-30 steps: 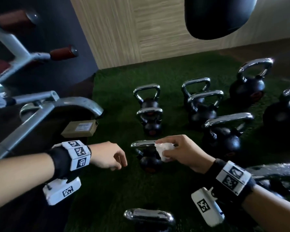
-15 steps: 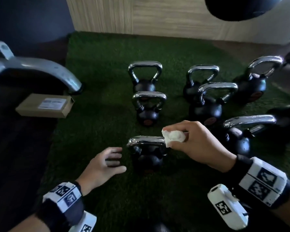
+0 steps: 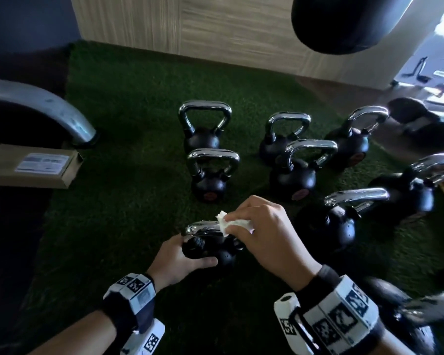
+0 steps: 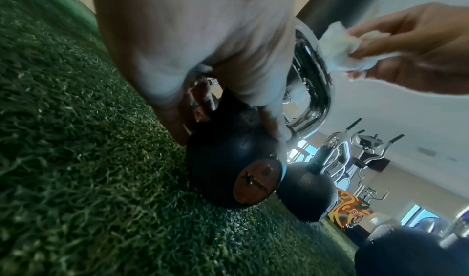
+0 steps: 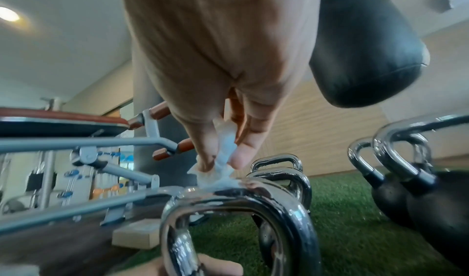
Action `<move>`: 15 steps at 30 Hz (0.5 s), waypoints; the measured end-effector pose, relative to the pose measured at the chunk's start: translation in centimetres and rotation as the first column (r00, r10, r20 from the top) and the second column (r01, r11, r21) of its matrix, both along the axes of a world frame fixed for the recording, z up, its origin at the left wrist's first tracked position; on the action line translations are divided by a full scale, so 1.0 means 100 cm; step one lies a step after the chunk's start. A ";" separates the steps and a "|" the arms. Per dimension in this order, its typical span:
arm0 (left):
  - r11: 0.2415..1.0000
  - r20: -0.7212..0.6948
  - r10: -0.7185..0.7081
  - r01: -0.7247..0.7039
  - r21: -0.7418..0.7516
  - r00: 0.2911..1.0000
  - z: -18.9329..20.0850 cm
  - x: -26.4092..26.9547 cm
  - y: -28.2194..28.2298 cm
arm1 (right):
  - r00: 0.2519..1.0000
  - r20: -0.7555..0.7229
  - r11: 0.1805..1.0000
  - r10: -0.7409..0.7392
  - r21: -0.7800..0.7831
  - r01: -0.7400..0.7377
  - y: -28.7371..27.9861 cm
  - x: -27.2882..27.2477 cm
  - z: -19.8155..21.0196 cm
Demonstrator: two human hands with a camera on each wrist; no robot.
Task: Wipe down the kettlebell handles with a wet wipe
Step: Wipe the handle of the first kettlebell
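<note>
A small black kettlebell point(image 3: 215, 252) point(image 4: 228, 170) with a chrome handle point(image 3: 203, 228) point(image 5: 241, 200) stands on the green turf just in front of me. My left hand point(image 3: 182, 260) point(image 4: 203, 59) grips its black body from the left, thumb in front. My right hand point(image 3: 264, 231) point(image 4: 411, 45) pinches a crumpled white wet wipe point(image 3: 232, 224) point(image 4: 337, 49) point(image 5: 223, 166) and presses it on the top of the chrome handle, towards its right end.
Several more black kettlebells with chrome handles point(image 3: 210, 172) point(image 3: 292, 172) point(image 3: 344, 221) stand on the turf point(image 3: 128, 201) behind and to the right. A cardboard box point(image 3: 31, 165) and a metal bench leg point(image 3: 49, 108) lie at the left. A black punching bag point(image 3: 349, 21) hangs above.
My left hand has moved right from the turf and taken hold of the kettlebell's body. The right hand with the wipe stays on the handle. My head has come closer.
</note>
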State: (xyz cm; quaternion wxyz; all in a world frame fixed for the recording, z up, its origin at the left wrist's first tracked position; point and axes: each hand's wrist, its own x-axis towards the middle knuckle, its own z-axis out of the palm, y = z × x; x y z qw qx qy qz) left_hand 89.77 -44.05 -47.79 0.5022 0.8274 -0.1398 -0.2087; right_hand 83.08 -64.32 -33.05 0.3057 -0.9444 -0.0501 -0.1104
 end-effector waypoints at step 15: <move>1.000 0.005 0.004 -0.004 0.031 1.000 -0.010 0.001 0.001 | 0.986 0.165 0.998 -0.028 0.062 0.018 -0.018 -0.007 -0.038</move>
